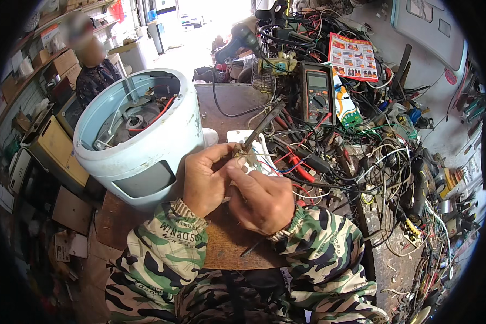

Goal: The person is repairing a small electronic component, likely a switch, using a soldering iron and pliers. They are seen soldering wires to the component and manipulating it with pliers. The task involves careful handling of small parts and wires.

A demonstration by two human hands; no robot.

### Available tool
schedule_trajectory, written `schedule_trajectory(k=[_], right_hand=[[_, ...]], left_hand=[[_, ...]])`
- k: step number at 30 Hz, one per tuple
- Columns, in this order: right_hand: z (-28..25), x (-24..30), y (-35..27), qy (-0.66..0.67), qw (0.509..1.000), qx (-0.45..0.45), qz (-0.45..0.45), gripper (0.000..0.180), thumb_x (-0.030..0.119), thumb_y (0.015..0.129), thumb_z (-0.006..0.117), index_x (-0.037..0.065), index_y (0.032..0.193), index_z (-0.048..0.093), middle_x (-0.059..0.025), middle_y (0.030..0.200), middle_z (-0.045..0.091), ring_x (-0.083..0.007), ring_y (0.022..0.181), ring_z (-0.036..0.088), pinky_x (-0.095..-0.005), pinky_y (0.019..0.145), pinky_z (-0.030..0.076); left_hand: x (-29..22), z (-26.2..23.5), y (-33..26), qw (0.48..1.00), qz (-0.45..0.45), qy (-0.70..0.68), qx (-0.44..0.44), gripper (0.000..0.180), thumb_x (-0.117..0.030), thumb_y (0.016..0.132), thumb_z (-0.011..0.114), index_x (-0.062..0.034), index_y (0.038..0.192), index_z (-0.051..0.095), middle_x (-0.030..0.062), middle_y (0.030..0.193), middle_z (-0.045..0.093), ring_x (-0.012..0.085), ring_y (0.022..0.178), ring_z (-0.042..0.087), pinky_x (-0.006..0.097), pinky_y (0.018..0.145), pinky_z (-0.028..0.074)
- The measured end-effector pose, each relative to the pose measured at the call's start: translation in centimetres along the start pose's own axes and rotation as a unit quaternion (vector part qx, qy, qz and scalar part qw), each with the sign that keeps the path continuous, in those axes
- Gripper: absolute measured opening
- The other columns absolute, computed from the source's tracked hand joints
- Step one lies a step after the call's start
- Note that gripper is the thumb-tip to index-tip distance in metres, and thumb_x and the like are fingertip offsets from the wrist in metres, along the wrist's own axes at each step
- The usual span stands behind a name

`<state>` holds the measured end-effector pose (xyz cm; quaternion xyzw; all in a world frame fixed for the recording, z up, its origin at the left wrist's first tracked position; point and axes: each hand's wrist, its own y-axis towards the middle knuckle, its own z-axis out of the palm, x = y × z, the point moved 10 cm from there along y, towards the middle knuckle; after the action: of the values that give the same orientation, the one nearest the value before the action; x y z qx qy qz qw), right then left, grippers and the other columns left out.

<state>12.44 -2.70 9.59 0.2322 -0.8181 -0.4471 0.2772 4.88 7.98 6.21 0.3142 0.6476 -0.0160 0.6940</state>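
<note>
My left hand (202, 181) and my right hand (264, 202) meet in front of me, both closed with thumbs and fingertips pinched close together. Between the fingertips is something small with thin wire ends; its kind is too hidden to tell. A long dark narrow bar (262, 128) slants up and away from the left fingertips; whether it is held or lies behind them I cannot tell. Just beyond my fingers lies a white plate with holes (258, 143), with thin red and blue wires beside it. Left of my left hand stands a pale blue round appliance housing (146, 156), its open top showing inner parts and a red wire.
A multimeter (317, 94) stands beyond my right hand, near red probes (303, 170). Tangled cables (383, 178) cover the bench's right side. A red and white leaflet (353, 56) lies on the clutter. Another person (94, 75) is at the back left, near shelves with boxes.
</note>
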Motion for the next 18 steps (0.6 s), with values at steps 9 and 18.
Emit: schedule_trajectory(k=[9,18], right_hand=[[-5.2,-3.4,-0.4,-0.036,0.961,-0.203,0.183,0.033,-0.001,0.079,0.070,-0.004,0.110,0.059,-0.0108,0.077,0.058,-0.0176,0.054,0.055,-0.0308,0.048,0.045],[-6.6,-3.3,0.4,0.034,0.971,-0.185,0.147,0.026,0.003,0.089,0.066,-0.005,0.113,0.060,-0.0093,0.076,0.063,-0.0117,0.059,0.060,-0.0252,0.052,0.047]], left_hand=[[0.0,-0.5,-0.1,0.999,-0.014,-0.038,-0.023,0.021,0.000,0.092,0.066,0.0066,0.111,0.068,0.0050,0.091,0.072,0.0073,0.078,0.066,0.022,0.070,0.054],[-0.1,0.2,0.2,0.999,-0.026,0.027,-0.019,0.019,0.000,0.093,0.065,0.0078,0.109,0.067,0.0048,0.089,0.072,0.0082,0.075,0.066,0.022,0.068,0.054]])
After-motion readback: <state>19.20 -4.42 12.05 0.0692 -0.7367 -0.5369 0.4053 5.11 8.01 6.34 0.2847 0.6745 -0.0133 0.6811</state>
